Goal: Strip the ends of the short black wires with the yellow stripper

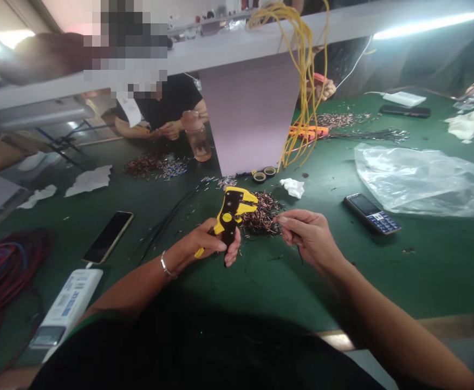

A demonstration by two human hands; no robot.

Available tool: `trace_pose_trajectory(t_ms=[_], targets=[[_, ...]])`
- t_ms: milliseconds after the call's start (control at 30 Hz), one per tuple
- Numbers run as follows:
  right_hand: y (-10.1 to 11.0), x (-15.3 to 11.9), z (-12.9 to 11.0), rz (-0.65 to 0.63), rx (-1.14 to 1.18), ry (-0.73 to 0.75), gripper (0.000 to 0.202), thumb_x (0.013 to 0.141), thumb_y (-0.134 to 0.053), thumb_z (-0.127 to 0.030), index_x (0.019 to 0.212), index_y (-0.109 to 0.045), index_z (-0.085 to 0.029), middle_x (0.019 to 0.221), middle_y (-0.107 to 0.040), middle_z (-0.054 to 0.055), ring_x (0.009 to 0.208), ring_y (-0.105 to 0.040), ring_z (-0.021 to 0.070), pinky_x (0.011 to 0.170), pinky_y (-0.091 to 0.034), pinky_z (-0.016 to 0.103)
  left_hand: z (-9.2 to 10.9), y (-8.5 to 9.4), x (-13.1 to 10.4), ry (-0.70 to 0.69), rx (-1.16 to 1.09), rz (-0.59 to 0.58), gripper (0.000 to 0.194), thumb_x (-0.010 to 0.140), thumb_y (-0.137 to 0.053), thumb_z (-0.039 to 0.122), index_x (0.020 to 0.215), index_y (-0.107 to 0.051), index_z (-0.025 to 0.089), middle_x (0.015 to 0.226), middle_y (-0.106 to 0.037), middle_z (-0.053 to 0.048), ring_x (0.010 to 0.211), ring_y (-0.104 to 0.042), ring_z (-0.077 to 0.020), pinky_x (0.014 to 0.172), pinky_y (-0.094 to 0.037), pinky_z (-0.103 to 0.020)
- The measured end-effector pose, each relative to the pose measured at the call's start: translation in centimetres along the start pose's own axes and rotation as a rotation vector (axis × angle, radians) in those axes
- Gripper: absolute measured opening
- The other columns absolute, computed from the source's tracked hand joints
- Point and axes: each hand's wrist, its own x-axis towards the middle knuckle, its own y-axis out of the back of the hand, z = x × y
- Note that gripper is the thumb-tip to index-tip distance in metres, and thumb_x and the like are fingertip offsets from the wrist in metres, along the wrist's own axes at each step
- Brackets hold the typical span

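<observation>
My left hand (216, 241) is closed round the handles of a yellow and black wire stripper (229, 211), its jaws pointing to the right. To the right, my right hand (305, 233) pinches a thin dark wire (300, 254), whose lower end hangs below the fingers. Between and beyond both hands lies a pile of copper and black wire scraps (261, 214). Several long black wires (171, 216) stretch over the green table to the left of the stripper. The wire's tip by the fingertips is too small to make out.
A keypad phone (371, 213) and a clear plastic bag (419, 179) lie right; a smartphone (108, 236), a power bank (68, 309) and coiled red cable (5, 276) lie left. Yellow cables (302, 81) hang from the shelf. Co-workers' hands (169, 129) are across the table.
</observation>
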Motion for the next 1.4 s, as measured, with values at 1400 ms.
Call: trace_pose_trajectory(t_ms=[1400], targets=[[-0.07,-0.04,-0.22,0.002,-0.006,-0.024,0.010,0.068,-0.075,-0.028,0.066,-0.073,-0.018,0.040,-0.052,-0.004,0.034,-0.033,0.0054,0.037,-0.017,0.026,0.17,0.01,-0.06,-0.015,-0.018,0.019,0.028,0.065,-0.075,0.021,0.090,-0.069,0.008,0.068,-0.063,-0.007,0.055,-0.061,-0.0190,0.054,-0.053,-0.036]])
